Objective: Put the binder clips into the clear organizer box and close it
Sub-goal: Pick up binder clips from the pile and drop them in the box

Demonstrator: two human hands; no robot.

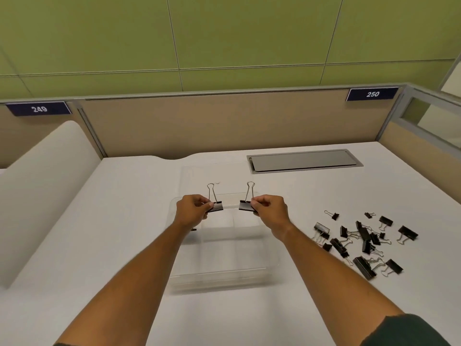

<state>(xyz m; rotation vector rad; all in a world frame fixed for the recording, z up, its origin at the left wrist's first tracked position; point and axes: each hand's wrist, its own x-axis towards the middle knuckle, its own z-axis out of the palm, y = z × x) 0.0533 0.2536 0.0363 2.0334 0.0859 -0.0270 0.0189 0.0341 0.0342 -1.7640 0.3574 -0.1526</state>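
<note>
The clear organizer box [224, 273] stands open at the middle of the white desk, divided into compartments, its lid [199, 176] laid back behind it. Above the box's far edge, my left hand [193, 208] pinches one black binder clip [216, 207] with its wire handles pointing up. My right hand [269, 209] holds a second black binder clip [245, 205] the same way, a short gap between the two. A pile of several black binder clips [361, 239] lies on the desk to the right of the box. A small dark piece shows under my left wrist [193, 229].
A grey cable hatch [304, 161] is set into the desk at the back right. Beige partition panels [224, 123] with number plates 249 and 250 close off the back. A white rounded ledge [42, 186] rises on the left.
</note>
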